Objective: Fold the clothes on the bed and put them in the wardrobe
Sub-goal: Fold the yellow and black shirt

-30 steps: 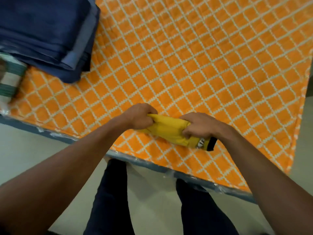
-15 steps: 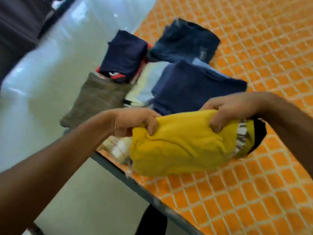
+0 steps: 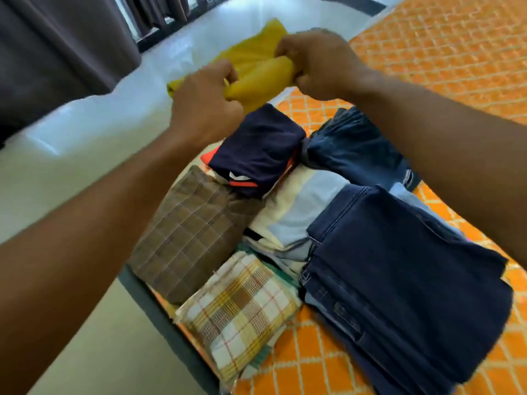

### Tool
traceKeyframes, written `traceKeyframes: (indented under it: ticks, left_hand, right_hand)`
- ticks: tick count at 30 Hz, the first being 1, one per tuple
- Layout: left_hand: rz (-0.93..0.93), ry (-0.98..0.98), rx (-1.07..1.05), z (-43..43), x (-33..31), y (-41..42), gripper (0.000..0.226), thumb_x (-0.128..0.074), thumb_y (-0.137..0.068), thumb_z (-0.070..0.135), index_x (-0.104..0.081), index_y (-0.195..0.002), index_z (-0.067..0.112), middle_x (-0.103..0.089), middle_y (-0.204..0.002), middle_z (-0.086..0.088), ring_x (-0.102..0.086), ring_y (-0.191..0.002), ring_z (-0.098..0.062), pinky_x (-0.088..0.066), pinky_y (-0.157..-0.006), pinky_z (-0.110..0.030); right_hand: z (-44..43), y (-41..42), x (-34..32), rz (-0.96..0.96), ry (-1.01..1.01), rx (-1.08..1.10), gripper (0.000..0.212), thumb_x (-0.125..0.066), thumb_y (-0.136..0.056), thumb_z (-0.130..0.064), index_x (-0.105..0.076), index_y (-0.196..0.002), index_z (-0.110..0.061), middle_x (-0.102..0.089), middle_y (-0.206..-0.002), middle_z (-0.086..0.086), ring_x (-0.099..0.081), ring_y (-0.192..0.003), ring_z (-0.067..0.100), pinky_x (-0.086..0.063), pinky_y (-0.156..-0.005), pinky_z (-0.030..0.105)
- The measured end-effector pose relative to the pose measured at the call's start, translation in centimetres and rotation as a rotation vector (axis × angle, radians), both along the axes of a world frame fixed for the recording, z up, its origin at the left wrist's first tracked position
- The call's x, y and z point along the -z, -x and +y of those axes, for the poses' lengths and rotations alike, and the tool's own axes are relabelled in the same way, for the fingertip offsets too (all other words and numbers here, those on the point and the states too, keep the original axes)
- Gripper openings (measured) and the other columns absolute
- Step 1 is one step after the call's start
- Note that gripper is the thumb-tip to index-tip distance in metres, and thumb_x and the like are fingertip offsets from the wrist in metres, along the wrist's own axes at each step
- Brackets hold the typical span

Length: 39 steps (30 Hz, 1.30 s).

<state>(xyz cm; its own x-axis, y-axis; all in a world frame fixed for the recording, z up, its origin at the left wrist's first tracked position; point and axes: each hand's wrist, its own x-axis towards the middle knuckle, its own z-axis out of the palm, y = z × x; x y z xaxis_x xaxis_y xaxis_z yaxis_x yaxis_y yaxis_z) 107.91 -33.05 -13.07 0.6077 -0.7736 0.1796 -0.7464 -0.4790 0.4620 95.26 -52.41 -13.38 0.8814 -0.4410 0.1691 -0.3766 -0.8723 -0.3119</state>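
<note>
Above the far end of the pile (image 3: 399,252), left hand (image 3: 205,106) and right hand (image 3: 316,61) each clutch the bunched yellow garment (image 3: 256,78); best lowered level onto the pile, both grips released only once it rests.

Dark curtains (image 3: 57,47) hang above a glossy pale floor (image 3: 71,132) beside the orange-quilted bed (image 3: 442,52).

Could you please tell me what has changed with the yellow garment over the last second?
The yellow garment was lifted off the bed, where both hands held it down a second ago, and carried over to the pile of folded clothes; it now hangs in the air past the pile's far end. The left hand and right hand kept gripping it throughout. The pile looks unchanged.
</note>
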Motion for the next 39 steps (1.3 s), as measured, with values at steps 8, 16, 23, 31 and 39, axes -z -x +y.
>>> traceKeyframes:
  ticks: [8, 16, 23, 31, 39]
  left_hand:
    - [0.207, -0.300, 0.000, 2.5, 16.7, 1.4, 0.065, -0.064, -0.075, 0.059, -0.058, -0.129, 0.022, -0.055, -0.125, -0.010, -0.052, -0.118, -0.034, -0.047, -0.093, -0.044]
    - [0.283, -0.513, 0.111, 1.1, 18.8, -0.3, 0.101, -0.044, -0.082, 0.083, 0.005, -0.159, 0.040, 0.021, -0.166, -0.008, 0.018, -0.153, -0.031, -0.001, -0.123, -0.057]
    - [0.256, -0.497, 0.113, 1.0, 19.7, 1.1, 0.094, -0.044, -0.088, 0.077, 0.000, -0.160, 0.036, 0.017, -0.167, -0.008, 0.017, -0.153, -0.033, -0.004, -0.122, -0.060]
    - [0.340, -0.217, 0.089, 7.6, 12.3, 0.2, 0.020, -0.066, -0.092, 0.039, -0.074, -0.103, 0.023, -0.073, -0.105, -0.001, -0.067, -0.094, -0.018, -0.056, -0.085, -0.037]
    - [0.290, -0.237, -0.087, 21.9, -0.3, 2.8, 0.008, -0.066, -0.095, 0.025, -0.072, -0.099, 0.021, -0.067, -0.091, 0.002, -0.063, -0.083, -0.010, -0.044, -0.062, -0.022]
  right_hand:
    - [3.5, 0.7, 14.9, 0.361, -0.177, 0.042, 0.058, -0.050, -0.084, -0.020, -0.057, -0.141, -0.028, -0.053, -0.148, 0.001, -0.047, -0.137, 0.030, -0.042, -0.109, 0.047]
    - [3.4, -1.5, 16.8, 0.458, -0.169, 0.029, 0.066, -0.031, -0.101, -0.066, -0.021, -0.160, -0.038, -0.004, -0.171, 0.006, 0.000, -0.157, 0.029, -0.003, -0.126, 0.051]
    - [4.4, -1.8, 18.3, 0.453, -0.235, 0.146, 0.064, -0.031, -0.102, -0.065, -0.017, -0.160, -0.042, 0.003, -0.171, 0.002, 0.007, -0.157, 0.029, 0.001, -0.125, 0.055]
    - [7.2, -1.8, 10.0, 0.353, -0.298, 0.053, 0.029, -0.067, -0.093, -0.037, -0.071, -0.120, -0.027, -0.066, -0.127, 0.001, -0.060, -0.118, 0.023, -0.043, -0.082, 0.030]
    - [17.9, 1.1, -2.1, 0.336, -0.288, -0.183, 0.024, -0.067, -0.093, -0.028, -0.075, -0.115, -0.022, -0.070, -0.119, 0.003, -0.062, -0.100, 0.020, -0.038, -0.076, 0.025]
